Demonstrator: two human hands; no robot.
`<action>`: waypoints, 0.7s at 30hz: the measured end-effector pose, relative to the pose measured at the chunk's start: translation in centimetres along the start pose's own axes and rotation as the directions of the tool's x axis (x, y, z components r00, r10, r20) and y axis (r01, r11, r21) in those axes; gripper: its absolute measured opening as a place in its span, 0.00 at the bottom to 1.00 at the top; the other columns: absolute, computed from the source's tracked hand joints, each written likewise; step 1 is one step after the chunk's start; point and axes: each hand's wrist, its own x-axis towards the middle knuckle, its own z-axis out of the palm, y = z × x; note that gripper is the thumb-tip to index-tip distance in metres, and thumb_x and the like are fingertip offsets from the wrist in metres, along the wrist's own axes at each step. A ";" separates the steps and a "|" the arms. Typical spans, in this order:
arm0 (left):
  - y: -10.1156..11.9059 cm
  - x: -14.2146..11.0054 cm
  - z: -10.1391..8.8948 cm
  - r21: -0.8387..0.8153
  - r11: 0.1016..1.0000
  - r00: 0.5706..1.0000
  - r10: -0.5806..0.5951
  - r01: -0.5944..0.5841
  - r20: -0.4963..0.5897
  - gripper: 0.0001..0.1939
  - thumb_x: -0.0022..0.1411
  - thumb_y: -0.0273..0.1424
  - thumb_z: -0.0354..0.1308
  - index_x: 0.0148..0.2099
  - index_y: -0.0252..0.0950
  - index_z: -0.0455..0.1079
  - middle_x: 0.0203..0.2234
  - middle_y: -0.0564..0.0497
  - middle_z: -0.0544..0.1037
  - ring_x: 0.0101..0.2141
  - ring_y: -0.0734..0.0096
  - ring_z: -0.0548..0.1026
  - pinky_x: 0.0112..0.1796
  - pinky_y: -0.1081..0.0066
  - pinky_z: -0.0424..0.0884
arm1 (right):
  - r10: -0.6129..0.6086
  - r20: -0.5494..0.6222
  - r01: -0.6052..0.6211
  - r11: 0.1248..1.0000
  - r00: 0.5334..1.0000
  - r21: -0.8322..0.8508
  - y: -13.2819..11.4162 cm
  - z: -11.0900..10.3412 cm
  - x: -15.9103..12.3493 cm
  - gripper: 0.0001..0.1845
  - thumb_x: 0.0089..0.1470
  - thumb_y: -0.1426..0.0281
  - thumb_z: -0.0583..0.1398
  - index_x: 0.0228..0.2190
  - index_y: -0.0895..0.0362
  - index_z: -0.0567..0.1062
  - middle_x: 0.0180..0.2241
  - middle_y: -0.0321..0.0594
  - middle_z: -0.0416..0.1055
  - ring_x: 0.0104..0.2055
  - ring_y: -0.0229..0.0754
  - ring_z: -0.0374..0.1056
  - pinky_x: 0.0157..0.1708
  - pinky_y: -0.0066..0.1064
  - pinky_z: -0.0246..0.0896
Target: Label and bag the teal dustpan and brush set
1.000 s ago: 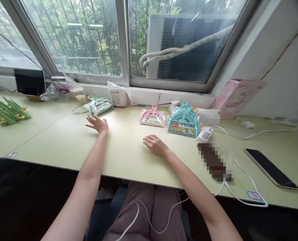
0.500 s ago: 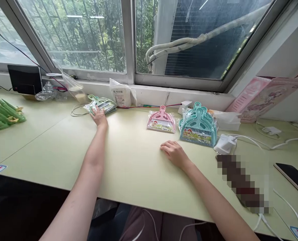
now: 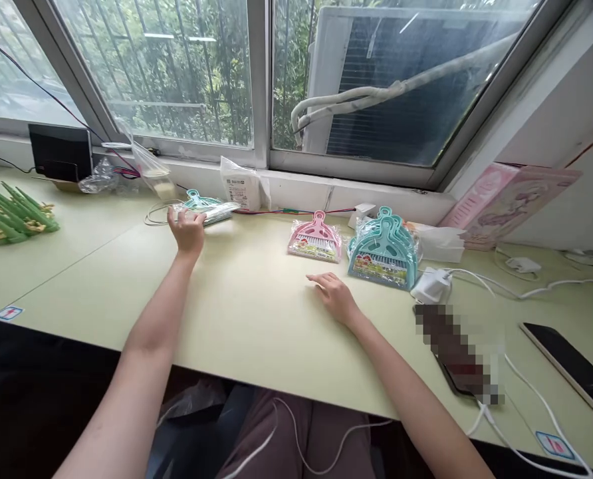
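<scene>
At the left rear of the table, my left hand (image 3: 187, 229) has its fingers curled round the edge of a plastic-wrapped dustpan and brush set (image 3: 221, 211), which is tilted up on the pile. A teal handle (image 3: 195, 194) shows just behind it; the rest of that pile is hidden. My right hand (image 3: 334, 294) rests on the table, index finger stretched out and nothing held. Nearest to it is a pink dustpan and brush set (image 3: 315, 239) in clear wrap. To the right of that, several teal dustpan and brush sets (image 3: 383, 249) overlap in a stack.
A phone (image 3: 570, 362) lies at the right, with a white charger (image 3: 432, 286) and cables nearby. A pink box (image 3: 513, 203) leans in the right corner. Along the window stand a white packet (image 3: 241, 189) and a black tablet-like panel (image 3: 60, 153). Green artificial stems (image 3: 17, 213) lie far left.
My left hand has gone from lying flat on the left pile to gripping a set's edge and tilting it up. My right index finger has stretched out. The view has shifted slightly.
</scene>
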 end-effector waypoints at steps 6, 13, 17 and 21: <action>7.7 -6.2 -8.5 -0.299 0.935 0.977 0.212 -0.192 0.035 0.16 0.70 0.41 0.48 0.50 0.44 0.75 0.47 0.48 0.79 0.65 0.52 0.61 0.65 0.36 0.29 | 0.261 0.115 -0.254 0.599 0.958 0.759 -1.5 0.1 0.8 0.34 0.66 0.50 0.41 0.67 0.49 0.53 0.63 0.50 0.64 0.57 0.49 0.71 0.47 0.47 0.73; 19.0 -12.2 -8.3 -0.492 0.717 0.745 0.641 -0.493 0.187 0.17 0.71 0.41 0.48 0.57 0.54 0.72 0.59 0.52 0.73 0.66 0.59 0.61 0.67 0.43 0.41 | 0.488 0.019 -0.253 0.419 0.873 0.872 0.5 -4.6 0.2 0.43 0.49 0.60 0.66 0.64 0.49 0.60 0.61 0.43 0.66 0.57 0.48 0.70 0.51 0.39 0.72; 22.5 -9.9 -5.5 -0.763 0.565 0.824 0.561 -0.314 0.076 0.45 0.52 0.57 0.64 0.67 0.44 0.62 0.71 0.40 0.50 0.70 0.45 0.46 0.66 0.41 0.40 | 0.556 -0.151 -0.150 0.459 0.818 0.876 2.8 -6.4 -0.3 0.45 0.43 0.67 0.69 0.62 0.45 0.63 0.64 0.40 0.62 0.58 0.47 0.68 0.46 0.37 0.75; 24.0 -7.3 -2.7 -0.923 -0.101 0.878 0.361 0.372 0.314 0.58 0.48 0.68 0.55 0.73 0.45 0.46 0.70 0.38 0.51 0.66 0.45 0.59 0.60 0.50 0.63 | 0.537 -0.192 -0.093 0.459 0.821 0.884 4.0 -7.9 -0.5 0.49 0.43 0.64 0.70 0.65 0.46 0.59 0.60 0.43 0.67 0.56 0.48 0.70 0.48 0.38 0.73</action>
